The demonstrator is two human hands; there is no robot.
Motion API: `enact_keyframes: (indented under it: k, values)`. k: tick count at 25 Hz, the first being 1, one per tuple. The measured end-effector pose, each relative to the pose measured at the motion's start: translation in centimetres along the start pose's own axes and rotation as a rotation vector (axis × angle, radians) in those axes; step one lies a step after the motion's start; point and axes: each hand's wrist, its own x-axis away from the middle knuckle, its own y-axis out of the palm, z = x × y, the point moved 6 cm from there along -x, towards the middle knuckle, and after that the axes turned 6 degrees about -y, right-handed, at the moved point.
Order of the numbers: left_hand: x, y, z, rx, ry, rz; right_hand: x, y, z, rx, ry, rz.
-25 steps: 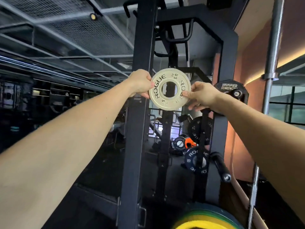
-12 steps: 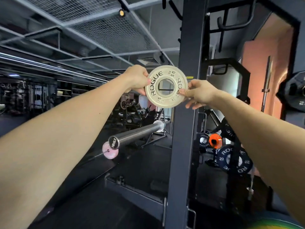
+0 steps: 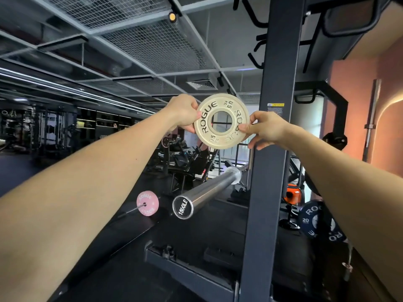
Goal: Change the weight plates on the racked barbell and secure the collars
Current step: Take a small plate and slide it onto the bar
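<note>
Both hands, left hand [image 3: 183, 112] and right hand [image 3: 265, 129], pinch a small cream-coloured metal weight plate [image 3: 221, 120], now swung round above the bare chrome barbell sleeve [image 3: 207, 188], ready for loading.

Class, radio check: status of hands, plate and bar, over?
Left hand and right hand pinch the plate by its rim. Bar sleeve bare, below. Upright close beside.

I see a small cream plate [image 3: 221, 120], lettered ROGUE, upright and face-on, held up in the air above the bar [image 3: 209, 189]. The bar's chrome sleeve is bare, its black end cap pointing toward me, running back past the rack upright.
</note>
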Motion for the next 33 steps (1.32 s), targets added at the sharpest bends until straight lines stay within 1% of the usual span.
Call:
enact_keyframes:
  k: [7,10,13,16,24,28,33]
  values:
    - [-4.0,0.0,-3.0,-0.050,0.029,-0.085,-3.7,2.8,1.6,0.064,0.066,-0.001]
    - [-4.3,0.3,-4.1,-0.031,0.050,-0.134,-3.1,3.7,1.4,0.103,0.100,0.005]
    - [-3.9,0.3,-5.0,0.027,0.071,-0.217,-1.1,4.4,0.2,0.148,0.149,0.047]
    - [-2.2,-0.3,-5.7,0.074,0.095,-0.301,1.6,5.6,-1.6,0.194,0.205,0.061]
    - [3.7,-3.8,-7.7,0.143,0.139,-0.420,8.5,8.9,-6.7,0.242,0.301,0.099]
    - [6.2,-4.7,-9.1,0.134,0.139,-0.476,11.2,10.8,-8.2,0.250,0.352,0.088]
    - [9.2,-4.2,-10.8,0.156,0.108,-0.562,14.7,13.0,-8.4,0.223,0.445,0.057]
